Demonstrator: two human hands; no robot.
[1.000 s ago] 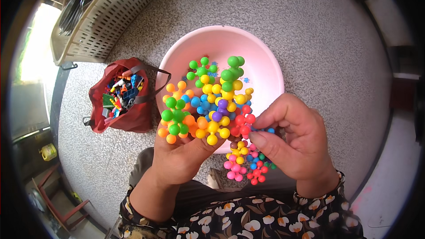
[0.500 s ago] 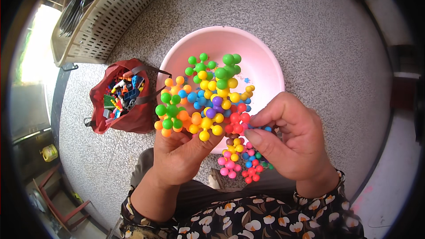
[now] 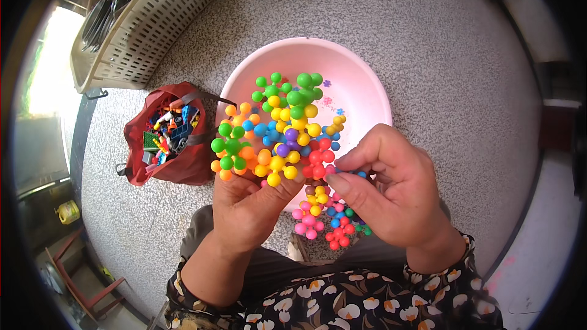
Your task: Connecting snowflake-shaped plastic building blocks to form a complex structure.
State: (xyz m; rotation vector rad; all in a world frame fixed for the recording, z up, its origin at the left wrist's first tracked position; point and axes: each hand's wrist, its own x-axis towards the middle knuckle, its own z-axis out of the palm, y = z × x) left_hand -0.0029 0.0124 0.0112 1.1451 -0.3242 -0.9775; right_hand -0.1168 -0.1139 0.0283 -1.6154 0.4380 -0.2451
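The speckled grey floor [image 3: 440, 73] supports all floor-standing items. The pink basin [image 3: 369, 107], round and wide-rimmed, stands on it in front of the person. The cream perforated basket [image 3: 162, 30] is located at upper left, well apart from the basin. The red bag [image 3: 189, 171] sits just left of the basin, its mouth open and filled with mixed toy parts [image 3: 165, 133]; a dark strap extends toward the basin rim.

The ball-cluster assembly [image 3: 292, 135] is held up between both hands and overlaps the basin in this view; its lower end extends toward the person's lap. The right grip [image 3: 391, 189], a bare hand, is closed, with thumb and forefinger pinching the assembly beside the red cluster [image 3: 320, 157]; the exact contact is partly hidden. The left grip [image 3: 252, 211], also bare, is clamped on the assembly from below, thumb beneath the yellow cluster [image 3: 278, 165]. The green cluster [image 3: 230, 145] projects at the assembly's left side. Small flower-shaped pieces [image 3: 340, 111] lie inside the basin.
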